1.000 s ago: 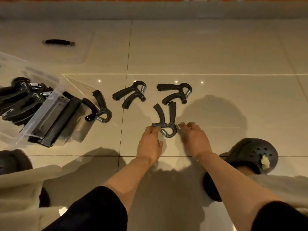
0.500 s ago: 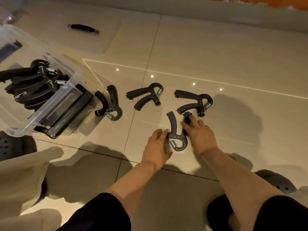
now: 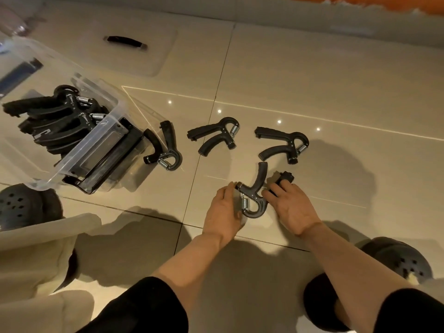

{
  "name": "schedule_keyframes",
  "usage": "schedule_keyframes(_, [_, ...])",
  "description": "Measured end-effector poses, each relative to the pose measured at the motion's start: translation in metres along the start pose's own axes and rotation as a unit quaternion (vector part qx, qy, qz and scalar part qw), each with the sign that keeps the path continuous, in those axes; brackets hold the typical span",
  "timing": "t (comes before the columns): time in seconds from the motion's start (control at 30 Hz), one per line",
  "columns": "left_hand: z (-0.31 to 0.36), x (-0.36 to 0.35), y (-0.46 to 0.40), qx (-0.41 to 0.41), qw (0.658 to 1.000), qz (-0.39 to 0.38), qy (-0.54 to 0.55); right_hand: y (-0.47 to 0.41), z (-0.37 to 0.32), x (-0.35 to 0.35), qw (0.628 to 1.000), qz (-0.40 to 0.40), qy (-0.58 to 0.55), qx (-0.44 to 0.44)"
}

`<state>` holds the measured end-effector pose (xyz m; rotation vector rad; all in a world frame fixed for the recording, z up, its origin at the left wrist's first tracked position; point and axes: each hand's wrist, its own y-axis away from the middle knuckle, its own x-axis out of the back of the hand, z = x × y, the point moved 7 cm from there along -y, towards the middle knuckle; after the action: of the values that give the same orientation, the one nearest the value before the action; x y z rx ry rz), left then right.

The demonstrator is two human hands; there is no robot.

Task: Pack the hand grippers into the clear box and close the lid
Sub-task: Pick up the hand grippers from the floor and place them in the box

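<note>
A black hand gripper lies on the tiled floor between my hands. My right hand is curled around its right handle, and my left hand touches its spring end with the fingertips. Three more hand grippers lie on the floor beyond: one beside the box, one in the middle, one to the right. The clear box stands at the left with several grippers inside. Its clear lid with a black handle lies flat further back.
Dark perforated clogs are at the lower left and lower right. Beige trouser fabric fills the lower left corner. A grey skirting and orange wall run along the top.
My right hand has closed around the near gripper's right handle, and my left hand has shifted onto its spring end. The camera view has swung left and closer.
</note>
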<state>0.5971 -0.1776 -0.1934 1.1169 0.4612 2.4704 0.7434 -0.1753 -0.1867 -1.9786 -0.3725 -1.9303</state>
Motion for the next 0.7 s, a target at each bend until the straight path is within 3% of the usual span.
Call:
schedule_keyframes(0.2, [-0.003,0.066,0.019,0.027,0.984,0.153,0.090,-0.032,-0.028,0.049,0.995,0.034,-0.056,-0.078])
schedule_keyframes(0.3, [0.002,0.105,0.029,0.016,0.969,0.200,0.142,-0.051,-0.043,0.085,0.970,0.054,-0.186,-0.146])
schedule_keyframes(0.4, [0.010,0.145,0.041,0.001,0.955,0.234,0.180,-0.066,-0.056,0.114,0.890,0.075,-0.378,-0.242])
schedule_keyframes(0.5, [0.014,0.180,0.054,-0.023,0.954,0.256,0.151,-0.078,-0.080,0.139,0.732,0.091,-0.617,-0.275])
schedule_keyframes(0.53, [0.016,0.191,0.059,-0.032,0.957,0.256,0.135,-0.082,-0.089,0.148,0.698,0.098,-0.655,-0.272])
schedule_keyframes(0.7, [0.018,0.238,0.084,-0.089,0.959,0.244,0.113,-0.104,-0.130,0.179,0.614,0.090,-0.737,-0.267])
